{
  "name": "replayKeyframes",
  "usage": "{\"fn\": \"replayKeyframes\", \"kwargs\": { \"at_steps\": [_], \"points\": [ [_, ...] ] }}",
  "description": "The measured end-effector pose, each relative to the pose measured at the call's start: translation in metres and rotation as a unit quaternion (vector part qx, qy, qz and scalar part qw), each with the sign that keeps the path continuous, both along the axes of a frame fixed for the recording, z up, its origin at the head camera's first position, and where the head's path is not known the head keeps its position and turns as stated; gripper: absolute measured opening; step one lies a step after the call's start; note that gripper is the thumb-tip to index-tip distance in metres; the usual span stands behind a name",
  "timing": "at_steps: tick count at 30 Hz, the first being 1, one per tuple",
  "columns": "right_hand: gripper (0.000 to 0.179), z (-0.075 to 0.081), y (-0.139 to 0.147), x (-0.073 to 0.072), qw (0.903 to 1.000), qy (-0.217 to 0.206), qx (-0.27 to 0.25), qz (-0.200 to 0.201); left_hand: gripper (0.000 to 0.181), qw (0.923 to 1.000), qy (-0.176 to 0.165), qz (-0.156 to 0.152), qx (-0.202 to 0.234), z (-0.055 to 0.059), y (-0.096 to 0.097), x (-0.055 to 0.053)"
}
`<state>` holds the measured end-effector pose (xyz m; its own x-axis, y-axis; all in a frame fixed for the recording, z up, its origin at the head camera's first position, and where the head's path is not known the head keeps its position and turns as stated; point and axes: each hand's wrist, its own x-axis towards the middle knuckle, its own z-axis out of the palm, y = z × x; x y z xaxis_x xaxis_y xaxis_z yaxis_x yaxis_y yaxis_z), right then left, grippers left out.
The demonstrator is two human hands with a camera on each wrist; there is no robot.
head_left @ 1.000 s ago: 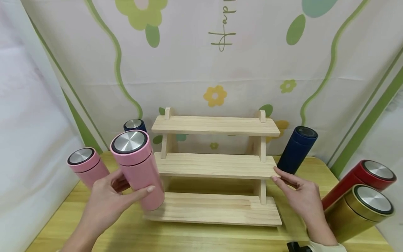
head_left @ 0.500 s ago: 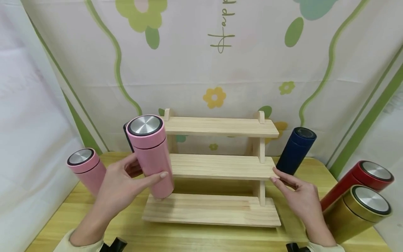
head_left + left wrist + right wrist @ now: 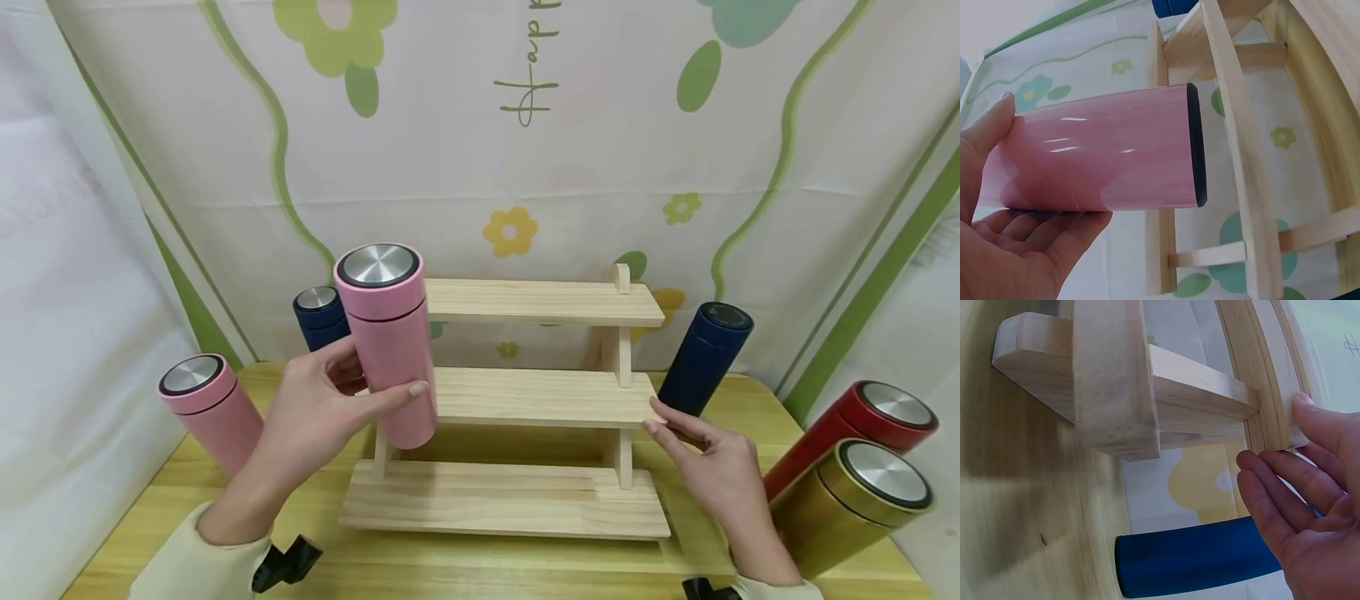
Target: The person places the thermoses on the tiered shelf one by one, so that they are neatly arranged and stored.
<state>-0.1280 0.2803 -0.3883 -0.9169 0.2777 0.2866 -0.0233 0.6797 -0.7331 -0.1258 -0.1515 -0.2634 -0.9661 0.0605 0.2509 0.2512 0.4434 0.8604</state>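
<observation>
One pink flask [image 3: 393,354] is clamped in my left hand [image 3: 311,417] before the wooden rack [image 3: 517,500]; my right hand [image 3: 712,462] pinches the middle shelf [image 3: 540,396] at its right end.

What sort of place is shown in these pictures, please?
Probably a small staged display corner indoors: a three-tier wooden shelf stands on a wooden table, before a flower-printed curtain.

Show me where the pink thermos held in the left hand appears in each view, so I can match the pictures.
Head: the pink thermos is left of centre, overlapping the left part of the tiered wooden rack.
Left wrist: it lies sideways, from near the left edge to past the middle.
Right wrist: not in this picture.
Shared landmark: the rack, partly visible in all three.
</observation>
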Motion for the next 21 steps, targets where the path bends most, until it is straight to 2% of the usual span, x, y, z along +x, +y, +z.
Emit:
{"fn": "replayKeyframes", "kwargs": {
  "at_steps": [6,12,21],
  "points": [
    [0.039,-0.002,0.000,0.000,1.0000,0.004,0.001,0.003,0.055,0.9995,0.021,-0.022,0.011,0.007,0.011,-0.011],
    [0.039,-0.002,0.001,-0.002,0.9999,0.009,-0.002,0.004,0.054,0.9985,0.047,-0.027,0.011,0.016,0.016,-0.023],
    [0.038,-0.003,0.002,-0.001,1.0000,0.010,0.002,0.000,0.059,0.9994,0.026,-0.018,0.017,0.031,0.022,-0.035]
  ]
}}
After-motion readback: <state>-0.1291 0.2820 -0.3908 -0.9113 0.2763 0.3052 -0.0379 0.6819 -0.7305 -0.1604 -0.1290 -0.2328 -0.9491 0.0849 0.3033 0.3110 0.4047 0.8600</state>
